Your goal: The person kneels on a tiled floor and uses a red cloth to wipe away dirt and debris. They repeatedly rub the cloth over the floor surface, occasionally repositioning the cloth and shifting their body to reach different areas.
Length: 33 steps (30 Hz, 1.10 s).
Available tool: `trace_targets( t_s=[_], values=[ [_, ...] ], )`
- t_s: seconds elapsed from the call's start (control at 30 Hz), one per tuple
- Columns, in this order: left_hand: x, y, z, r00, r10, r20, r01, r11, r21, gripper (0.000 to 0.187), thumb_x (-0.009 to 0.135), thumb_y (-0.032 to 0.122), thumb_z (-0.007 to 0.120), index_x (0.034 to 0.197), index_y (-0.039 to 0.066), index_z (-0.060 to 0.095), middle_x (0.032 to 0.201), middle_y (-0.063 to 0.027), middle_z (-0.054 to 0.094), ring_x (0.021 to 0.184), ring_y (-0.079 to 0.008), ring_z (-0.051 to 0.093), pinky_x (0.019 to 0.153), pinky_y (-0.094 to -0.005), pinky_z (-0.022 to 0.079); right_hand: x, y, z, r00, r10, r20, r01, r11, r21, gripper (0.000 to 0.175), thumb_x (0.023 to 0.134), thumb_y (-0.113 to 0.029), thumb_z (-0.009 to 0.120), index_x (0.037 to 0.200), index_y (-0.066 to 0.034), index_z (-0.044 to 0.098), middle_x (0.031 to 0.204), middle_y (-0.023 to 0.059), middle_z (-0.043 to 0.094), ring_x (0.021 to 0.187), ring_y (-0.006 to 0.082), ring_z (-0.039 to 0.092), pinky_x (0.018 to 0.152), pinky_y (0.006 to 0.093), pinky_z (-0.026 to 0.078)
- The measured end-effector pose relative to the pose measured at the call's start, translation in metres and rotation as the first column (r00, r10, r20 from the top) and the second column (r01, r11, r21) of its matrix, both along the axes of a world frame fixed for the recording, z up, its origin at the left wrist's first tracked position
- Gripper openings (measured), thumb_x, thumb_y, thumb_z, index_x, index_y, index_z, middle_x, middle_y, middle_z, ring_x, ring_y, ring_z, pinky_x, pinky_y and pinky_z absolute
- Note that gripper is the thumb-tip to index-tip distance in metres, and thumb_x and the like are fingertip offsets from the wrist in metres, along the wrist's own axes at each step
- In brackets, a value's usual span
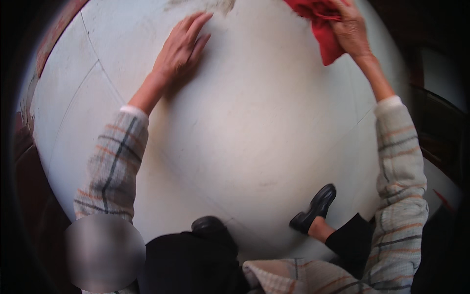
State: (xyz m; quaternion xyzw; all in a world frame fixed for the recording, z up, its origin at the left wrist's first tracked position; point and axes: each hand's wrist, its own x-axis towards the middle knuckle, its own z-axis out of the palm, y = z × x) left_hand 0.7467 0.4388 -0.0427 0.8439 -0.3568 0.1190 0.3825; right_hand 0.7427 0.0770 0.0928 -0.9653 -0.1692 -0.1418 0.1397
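Note:
My left hand (pixel 183 44) hangs over the pale tiled floor (pixel 257 121) at the upper left, its fingers slightly apart and nothing held in it. At the upper right my right hand (pixel 349 31) grips a crumpled red cloth (pixel 326 40), one corner of which hangs down. Part of the cloth runs out of view at the top edge. Both forearms wear plaid sleeves.
Below me are my black shoes, one at the lower middle (pixel 207 224) and one further right (pixel 316 209). Dark reddish edges border the floor at the left (pixel 58 36). Dark furniture-like shapes stand at the right rim. A brownish smudge (pixel 216 5) marks the floor at the top.

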Motion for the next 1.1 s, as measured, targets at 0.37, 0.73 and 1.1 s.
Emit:
trace_targets(
  t_s=[0.37, 0.73, 1.1],
  values=[
    [-0.006, -0.003, -0.001, 0.985, -0.023, -0.17, 0.02, 1.0, -0.018, 0.045, 0.102, 0.02, 0.05, 0.143, 0.005, 0.044, 0.137, -0.0251, 0.05, 0.125, -0.0451, 0.051, 0.106, -0.0459, 0.043, -0.188, 0.039, -0.027, 0.968, -0.036, -0.25, 0.023, 0.998, -0.057, 0.055, 0.077, 0.008, 0.066, 0.127, -0.0153, 0.067, 0.107, 0.0121, 0.058, 0.091, 0.0332, 0.064, 0.074, 0.0407, 0.054],
    [-0.003, -0.005, -0.007, 1.0, 0.011, -0.017, -0.01, 0.999, 0.049, 0.044, 0.104, 0.031, 0.05, 0.143, 0.011, 0.05, 0.145, -0.0161, 0.051, 0.132, -0.0375, 0.051, 0.11, -0.0424, 0.043, -0.288, 0.127, -0.048, 0.942, 0.214, -0.257, -0.234, 0.971, -0.048, 0.045, 0.078, -0.013, 0.067, 0.12, -0.0245, 0.071, 0.09, 0.0036, 0.052, 0.078, 0.0187, 0.059, 0.059, 0.0271, 0.052],
    [0.001, 0.002, 0.004, 0.989, 0.006, -0.15, -0.023, 0.993, -0.115, 0.042, 0.101, 0.02, 0.054, 0.139, 0.003, 0.05, 0.137, -0.0172, 0.054, 0.127, -0.0367, 0.052, 0.111, -0.0426, 0.04, -0.021, 0.059, -0.038, 0.937, -0.298, -0.184, 0.235, 0.924, -0.3, 0.05, 0.081, 0.003, 0.061, 0.123, -0.024, 0.067, 0.114, 0.0143, 0.059, 0.099, 0.0368, 0.065, 0.079, 0.0468, 0.057]
  ],
)
